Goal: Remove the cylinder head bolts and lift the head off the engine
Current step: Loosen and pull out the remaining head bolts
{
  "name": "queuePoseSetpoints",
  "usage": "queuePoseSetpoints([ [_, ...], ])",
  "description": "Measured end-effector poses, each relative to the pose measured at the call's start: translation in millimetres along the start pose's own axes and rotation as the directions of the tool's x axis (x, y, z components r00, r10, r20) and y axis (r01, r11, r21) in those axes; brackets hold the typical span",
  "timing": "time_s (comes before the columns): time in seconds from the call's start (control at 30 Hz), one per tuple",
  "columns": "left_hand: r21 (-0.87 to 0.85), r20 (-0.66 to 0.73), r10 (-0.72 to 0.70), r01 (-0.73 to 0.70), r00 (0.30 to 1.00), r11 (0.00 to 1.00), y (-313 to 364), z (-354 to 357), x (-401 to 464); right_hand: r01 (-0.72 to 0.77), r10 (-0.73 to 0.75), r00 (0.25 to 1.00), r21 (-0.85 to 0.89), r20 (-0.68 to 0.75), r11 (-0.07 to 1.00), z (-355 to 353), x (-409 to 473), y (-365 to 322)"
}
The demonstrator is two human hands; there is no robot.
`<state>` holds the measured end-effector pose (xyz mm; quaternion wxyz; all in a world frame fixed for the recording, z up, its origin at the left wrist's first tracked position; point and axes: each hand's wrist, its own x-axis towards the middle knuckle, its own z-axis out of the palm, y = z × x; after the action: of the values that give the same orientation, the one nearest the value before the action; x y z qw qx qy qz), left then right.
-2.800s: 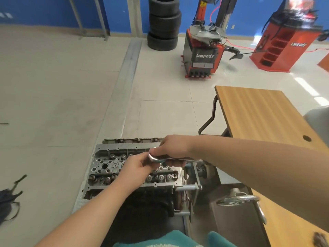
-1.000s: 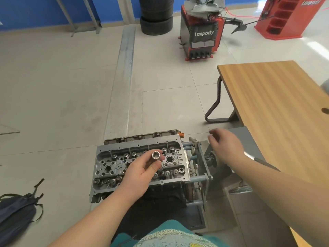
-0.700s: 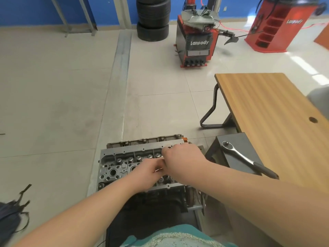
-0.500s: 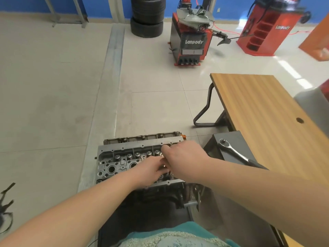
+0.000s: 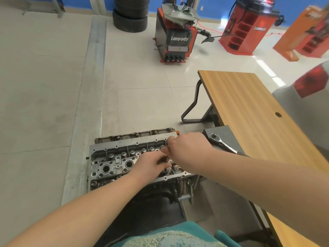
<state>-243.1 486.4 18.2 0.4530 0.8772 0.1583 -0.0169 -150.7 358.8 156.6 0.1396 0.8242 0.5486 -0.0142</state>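
Observation:
The grey cylinder head sits on the engine, with valve springs and plug holes showing on its left half. Both my hands meet over its right half and hide that part. My left hand grips a small metal socket, of which only a sliver shows between the fingers. My right hand comes from the right, its fingers curled down and pinching at the same piece. A ratchet wrench lies free on a dark stand top just right of the engine.
A wooden table stands at the right, close behind the stand. The engine's mounting frame juts out below the head. On the floor far off are a tyre changer, a red machine and stacked tyres. A person's grey sleeve is at the right edge.
The ratchet left my right hand and now lies on the stand. My right hand came back to join my left hand, which kept the socket, over the head's right end.

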Motion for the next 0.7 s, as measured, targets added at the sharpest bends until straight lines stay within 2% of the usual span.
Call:
queuePoseSetpoints([
  [0.13,-0.025,0.023,0.026,-0.025,0.999,0.999,-8,1,5,-0.093,0.063,0.988,0.218,0.139,0.972,0,1,1],
  [0.17,-0.022,0.067,0.053,-0.052,0.996,0.998,-10,0,6,-0.069,0.039,0.992,0.252,0.123,0.965,0,0,2],
  [0.27,0.067,0.260,0.130,-0.152,0.957,0.986,-15,-6,11,0.026,-0.044,0.996,0.210,0.083,0.977,1,-4,4],
  [0.33,0.148,0.317,0.131,-0.185,0.939,0.971,-15,-9,15,0.077,-0.090,0.994,0.196,0.056,0.978,2,-4,6],
  [0.47,0.154,0.212,0.149,-0.184,0.966,0.971,-16,-6,15,0.227,-0.236,0.970,0.139,0.052,0.964,1,-2,13],
  [0.57,0.105,0.067,0.156,-0.162,0.986,0.981,-16,3,6,0.377,-0.385,0.922,0.120,0.046,0.918,0,-4,21],
  [0.63,0.088,0.007,0.133,-0.133,0.991,0.987,-17,9,5,0.330,-0.337,0.941,0.158,0.021,0.931,-2,-8,19],
  [0.7,0.090,-0.034,0.129,-0.126,0.991,0.988,-14,12,4,0.119,-0.127,0.992,0.214,0.025,0.970,-4,-8,9],
])
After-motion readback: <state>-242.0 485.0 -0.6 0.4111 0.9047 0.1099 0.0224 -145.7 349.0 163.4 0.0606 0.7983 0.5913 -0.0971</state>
